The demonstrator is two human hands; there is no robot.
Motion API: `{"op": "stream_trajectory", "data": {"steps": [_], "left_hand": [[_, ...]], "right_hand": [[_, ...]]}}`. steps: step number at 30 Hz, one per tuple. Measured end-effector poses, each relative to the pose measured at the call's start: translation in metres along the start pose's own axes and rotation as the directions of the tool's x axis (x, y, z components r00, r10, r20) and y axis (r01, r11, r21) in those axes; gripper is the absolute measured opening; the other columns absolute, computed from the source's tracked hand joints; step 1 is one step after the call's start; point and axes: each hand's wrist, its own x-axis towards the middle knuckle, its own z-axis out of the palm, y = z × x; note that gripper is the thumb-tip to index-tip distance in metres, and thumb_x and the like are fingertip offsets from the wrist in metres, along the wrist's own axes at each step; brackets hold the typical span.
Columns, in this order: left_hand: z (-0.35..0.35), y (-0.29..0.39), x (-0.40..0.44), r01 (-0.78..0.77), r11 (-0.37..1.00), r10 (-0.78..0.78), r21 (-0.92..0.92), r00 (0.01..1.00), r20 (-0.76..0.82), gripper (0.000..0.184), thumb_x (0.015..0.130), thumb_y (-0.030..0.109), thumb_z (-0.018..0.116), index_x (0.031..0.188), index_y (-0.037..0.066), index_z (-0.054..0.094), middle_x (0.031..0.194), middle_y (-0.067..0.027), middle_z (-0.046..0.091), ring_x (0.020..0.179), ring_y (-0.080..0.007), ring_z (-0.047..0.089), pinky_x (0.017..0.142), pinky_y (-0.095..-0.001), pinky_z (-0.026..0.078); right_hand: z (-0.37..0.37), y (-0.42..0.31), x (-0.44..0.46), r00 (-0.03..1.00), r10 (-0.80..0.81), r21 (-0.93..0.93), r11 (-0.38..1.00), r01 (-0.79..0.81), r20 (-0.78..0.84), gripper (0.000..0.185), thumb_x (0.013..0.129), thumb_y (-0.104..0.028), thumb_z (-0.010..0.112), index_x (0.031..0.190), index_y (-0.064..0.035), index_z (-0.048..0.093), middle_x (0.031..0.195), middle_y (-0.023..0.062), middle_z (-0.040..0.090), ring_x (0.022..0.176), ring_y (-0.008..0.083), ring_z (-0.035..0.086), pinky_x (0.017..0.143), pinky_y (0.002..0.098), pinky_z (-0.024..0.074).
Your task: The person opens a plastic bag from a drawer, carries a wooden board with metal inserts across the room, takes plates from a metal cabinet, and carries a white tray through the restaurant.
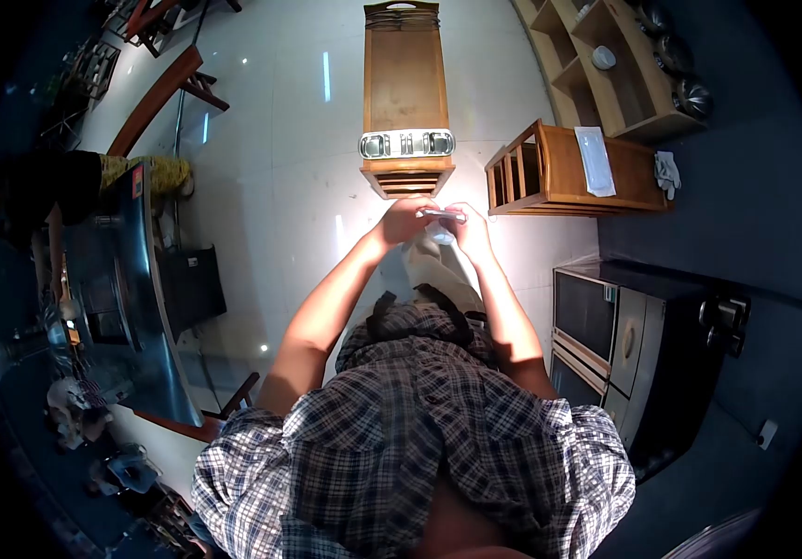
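My left hand [404,220] and my right hand [465,226] meet in front of my body, at the near end of a narrow wooden bench-like unit [405,84]. Between them is a thin, pale flat item [442,215], pinched by the fingers of both. Something whitish and translucent [440,233] hangs just under it; what it is cannot be made out. A metal tray [406,144] with shiny pieces lies across the near end of the wooden unit, just beyond my hands.
At right, a wooden cabinet [550,168] bears a white packet [595,161] and a crumpled cloth or glove [667,174]. Shelving [624,93] stands behind it, a dark cabinet [648,326] nearer. At left are a glossy table [154,317], a wooden chair [163,93] and a person [56,186].
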Motion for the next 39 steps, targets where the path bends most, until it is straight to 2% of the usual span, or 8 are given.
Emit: {"op": "stream_trajectory", "data": {"steps": [2, 9, 12, 21, 28, 30, 35, 39], "left_hand": [[-0.011, 0.015, 0.019, -0.019, 0.969, 0.019, 0.247, 1.000, 0.002, 0.021, 0.071, 0.007, 0.061, 0.092, 0.005, 0.062, 0.086, -0.0127, 0.061, 0.079, -0.0276, 0.058, 0.070, -0.0338, 0.045], [-0.030, 0.013, 0.068, 0.021, 0.874, 0.031, 0.485, 0.995, -0.098, 0.022, 0.073, 0.004, 0.061, 0.094, 0.009, 0.061, 0.087, -0.0116, 0.058, 0.082, -0.0263, 0.058, 0.072, -0.0356, 0.046], [-0.042, 0.007, 0.091, 0.010, 0.908, 0.073, 0.418, 0.981, -0.181, 0.017, 0.074, 0.004, 0.061, 0.090, 0.006, 0.060, 0.085, -0.0111, 0.058, 0.079, -0.0253, 0.058, 0.071, -0.0329, 0.047], [-0.032, -0.005, 0.136, 0.225, 0.957, -0.229, -0.184, 0.973, -0.002, 0.006, 0.081, -0.001, 0.055, 0.087, 0.002, 0.055, 0.085, -0.0026, 0.058, 0.081, -0.0105, 0.056, 0.072, -0.0233, 0.046], [-0.094, -0.022, 0.156, -0.086, 0.974, 0.067, 0.211, 0.993, 0.093, 0.022, 0.067, -0.001, 0.066, 0.086, 0.004, 0.056, 0.093, -0.0065, 0.052, 0.080, -0.0160, 0.053, 0.069, -0.0249, 0.044], [0.037, -0.006, 0.158, 0.035, 0.969, -0.047, 0.246, 0.998, 0.043, 0.023, 0.067, -0.001, 0.066, 0.087, 0.004, 0.056, 0.093, -0.0065, 0.052, 0.079, -0.0166, 0.053, 0.069, -0.0251, 0.044], [-0.012, 0.009, 0.178, -0.235, 0.906, 0.194, 0.351, 0.970, 0.147, 0.026, 0.068, -0.003, 0.062, 0.092, 0.004, 0.054, 0.097, -0.0080, 0.051, 0.088, -0.0177, 0.053, 0.072, -0.0271, 0.043], [-0.009, -0.031, 0.158, -0.180, 0.956, 0.166, 0.232, 0.983, 0.080, 0.027, 0.070, -0.005, 0.058, 0.095, 0.004, 0.057, 0.101, -0.0087, 0.051, 0.095, -0.0188, 0.053, 0.076, -0.0277, 0.043]], "right_hand": [[-0.006, -0.013, 0.023, 0.999, 0.003, -0.247, 0.969, 0.006, 0.036, 0.023, 0.074, 0.001, 0.063, 0.096, 0.0006, 0.057, 0.083, 0.0077, 0.063, 0.076, 0.0121, 0.059, 0.068, 0.0259, 0.0476], [-0.005, -0.032, 0.081, 0.992, 0.124, -0.478, 0.873, -0.094, 0.030, 0.035, 0.074, -0.013, 0.069, 0.105, -0.0049, 0.053, 0.091, 0.0084, 0.063, 0.081, 0.0140, 0.059, 0.072, 0.0269, 0.0467], [-0.006, -0.027, 0.099, 0.999, 0.009, 0.049, 0.999, -0.007, -0.046, 0.038, 0.073, -0.008, 0.069, 0.106, 0.0001, 0.053, 0.091, 0.0071, 0.061, 0.084, 0.0125, 0.056, 0.074, 0.0261, 0.0454], [-0.023, -0.004, 0.102, 0.960, 0.087, 0.167, 0.985, -0.042, -0.267, 0.023, 0.072, 0.003, 0.059, 0.094, -0.0002, 0.059, 0.074, 0.0033, 0.059, 0.069, 0.0077, 0.053, 0.061, 0.0213, 0.0430], [0.037, -0.037, 0.121, 0.781, -0.387, -0.313, 0.915, 0.256, -0.491, 0.021, 0.065, 0.007, 0.059, 0.083, -0.0016, 0.057, 0.087, 0.0104, 0.055, 0.080, 0.0234, 0.055, 0.069, 0.0288, 0.0449], [-0.076, 0.012, 0.062, 0.808, -0.411, -0.347, 0.897, 0.275, -0.422, 0.022, 0.063, 0.006, 0.060, 0.083, -0.0021, 0.057, 0.088, 0.0110, 0.055, 0.081, 0.0264, 0.055, 0.071, 0.0316, 0.0447], [-0.054, -0.023, 0.098, 0.813, -0.504, -0.642, 0.734, 0.224, -0.293, 0.023, 0.060, 0.002, 0.064, 0.081, -0.0037, 0.057, 0.091, 0.0093, 0.055, 0.087, 0.0296, 0.052, 0.072, 0.0363, 0.0448], [-0.055, -0.010, 0.098, 0.862, -0.484, -0.721, 0.651, 0.238, -0.152, 0.029, 0.058, 0.001, 0.062, 0.086, -0.0041, 0.055, 0.092, 0.0092, 0.052, 0.087, 0.0291, 0.050, 0.071, 0.0373, 0.0450]]}}
